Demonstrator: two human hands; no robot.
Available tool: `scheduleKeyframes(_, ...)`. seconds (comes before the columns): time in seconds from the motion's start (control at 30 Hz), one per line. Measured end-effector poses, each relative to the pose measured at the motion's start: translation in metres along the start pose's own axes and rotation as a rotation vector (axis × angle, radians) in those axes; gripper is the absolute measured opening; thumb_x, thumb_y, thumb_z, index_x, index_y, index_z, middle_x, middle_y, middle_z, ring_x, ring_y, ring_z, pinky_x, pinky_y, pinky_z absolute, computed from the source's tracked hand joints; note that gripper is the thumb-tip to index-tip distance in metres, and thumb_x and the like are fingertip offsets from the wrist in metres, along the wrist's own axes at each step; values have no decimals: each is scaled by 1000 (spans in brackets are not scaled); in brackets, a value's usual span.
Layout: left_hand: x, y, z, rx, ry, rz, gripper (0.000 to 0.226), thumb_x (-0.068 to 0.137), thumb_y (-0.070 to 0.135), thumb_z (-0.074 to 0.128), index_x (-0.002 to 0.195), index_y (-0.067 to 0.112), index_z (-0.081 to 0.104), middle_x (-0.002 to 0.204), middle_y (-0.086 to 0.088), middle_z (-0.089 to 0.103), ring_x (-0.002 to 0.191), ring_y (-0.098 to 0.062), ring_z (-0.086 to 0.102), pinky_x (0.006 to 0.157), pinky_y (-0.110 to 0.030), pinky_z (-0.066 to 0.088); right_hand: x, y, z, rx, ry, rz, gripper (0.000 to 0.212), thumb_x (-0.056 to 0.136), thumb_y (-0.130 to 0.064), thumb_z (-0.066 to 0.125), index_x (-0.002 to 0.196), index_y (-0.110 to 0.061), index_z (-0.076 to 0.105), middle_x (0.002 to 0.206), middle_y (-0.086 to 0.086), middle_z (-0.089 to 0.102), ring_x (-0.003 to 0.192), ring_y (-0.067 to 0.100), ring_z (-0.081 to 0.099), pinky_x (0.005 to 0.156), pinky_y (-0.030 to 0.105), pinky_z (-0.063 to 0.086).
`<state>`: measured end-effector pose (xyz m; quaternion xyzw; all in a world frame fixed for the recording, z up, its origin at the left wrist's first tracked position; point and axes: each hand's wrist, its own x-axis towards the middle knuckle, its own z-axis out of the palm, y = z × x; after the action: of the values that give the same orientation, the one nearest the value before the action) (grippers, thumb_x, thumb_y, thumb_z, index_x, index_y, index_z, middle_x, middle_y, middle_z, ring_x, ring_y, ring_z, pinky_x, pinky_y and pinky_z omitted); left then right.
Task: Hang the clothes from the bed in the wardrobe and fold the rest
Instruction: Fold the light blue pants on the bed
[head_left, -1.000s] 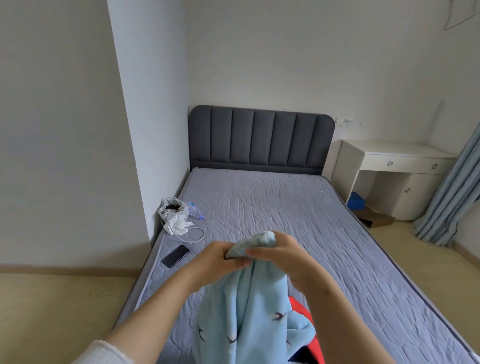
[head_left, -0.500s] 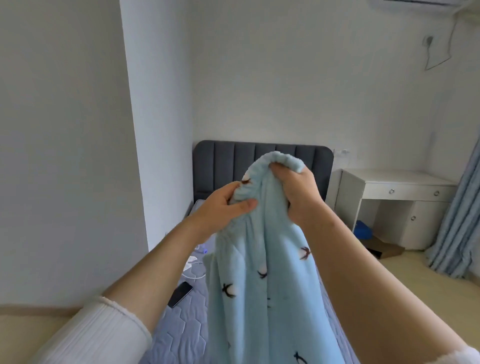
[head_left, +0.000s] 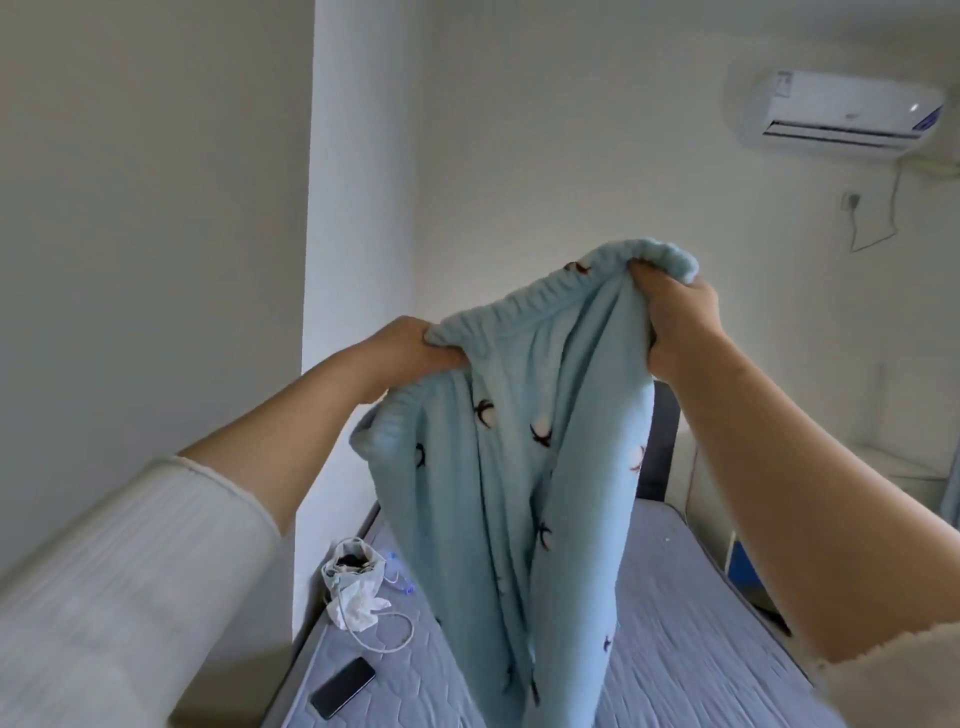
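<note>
Fleece trousers (head_left: 519, 467) | hands (head_left: 410, 348) (head_left: 675, 317) gripping waistband | above bed (head_left: 675, 649)

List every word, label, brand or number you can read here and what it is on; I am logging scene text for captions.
None can be read.
White wall air conditioner: a label strip at its top left and a blue sticker at its right end, both too blurred to read.
Black phone on the grey quilted mattress: dark screen, no text.
Light blue fleece trousers: only a small dark-and-white printed pattern, no lettering.
</note>
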<state>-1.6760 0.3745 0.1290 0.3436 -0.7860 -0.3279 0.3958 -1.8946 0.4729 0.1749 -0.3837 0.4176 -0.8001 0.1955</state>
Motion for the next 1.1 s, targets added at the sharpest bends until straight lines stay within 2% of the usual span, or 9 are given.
scheduleKeyframes(0.2,12,41,-52,309,-2,142,20,70,12,79,71,26,65,70,13,67,66,-1,59,59,-16,45,22,-25,-29,-54,-32,-155,16,80,-10,70,78,-24,63,80,-3,68,74,11,66,62,23,52)
scheduleKeyframes(0.4,19,55,-57,667,-103,202,29,78,3,65,66,26,52,71,10,56,65,-3,50,57,-17,38,24,-22,-27,-75,-83,-70,17,84,-5,64,81,-22,61,83,1,65,76,15,63,70,28,52)
scheduleKeyframes(0.53,21,59,-65,605,-67,197,25,79,4,66,64,18,51,66,7,53,63,-8,47,53,-15,38,18,-20,-34,-133,-375,77,17,88,0,56,92,-15,61,88,7,67,78,18,66,66,30,55)
scheduleKeyframes(0.6,23,65,-66,627,-68,179,8,80,4,64,79,11,61,79,-1,62,76,-16,56,67,-25,46,14,-18,-33,-168,-592,157,20,87,8,51,89,-10,59,84,9,68,76,20,67,68,31,58)
scheduleKeyframes(0.7,26,75,-60,693,-101,173,21,81,2,61,98,13,64,100,-6,67,95,-22,60,86,-34,49,10,-8,-30,-406,-744,265,14,83,9,58,82,-5,58,80,11,69,75,23,68,66,32,58)
scheduleKeyframes(0.77,28,76,-60,763,-91,183,29,80,2,61,104,18,60,98,-1,63,94,-20,58,80,-29,48,15,-2,-32,-538,-640,234,15,79,6,66,77,-6,57,78,11,67,73,23,67,63,32,56)
scheduleKeyframes(0.87,28,70,-72,853,-51,126,39,75,8,67,106,29,53,84,10,54,79,-11,51,64,-24,40,27,-2,-38,-518,-373,69,26,75,9,68,69,-9,50,72,11,58,68,23,58,65,33,50)
scheduleKeyframes(1.03,29,57,-79,1158,-146,-118,14,74,15,71,79,17,59,83,-2,59,79,-19,55,69,-24,45,35,-14,-35,-438,-224,-116,31,73,13,68,68,-14,52,71,6,53,67,19,53,64,31,47)
scheduleKeyframes(1.1,27,47,-81,1183,-197,-267,20,77,19,70,95,12,64,94,-4,59,89,-23,58,77,-26,47,35,-16,-35,-415,-231,-143,30,74,14,66,70,-14,54,72,6,55,69,19,54,66,32,48)
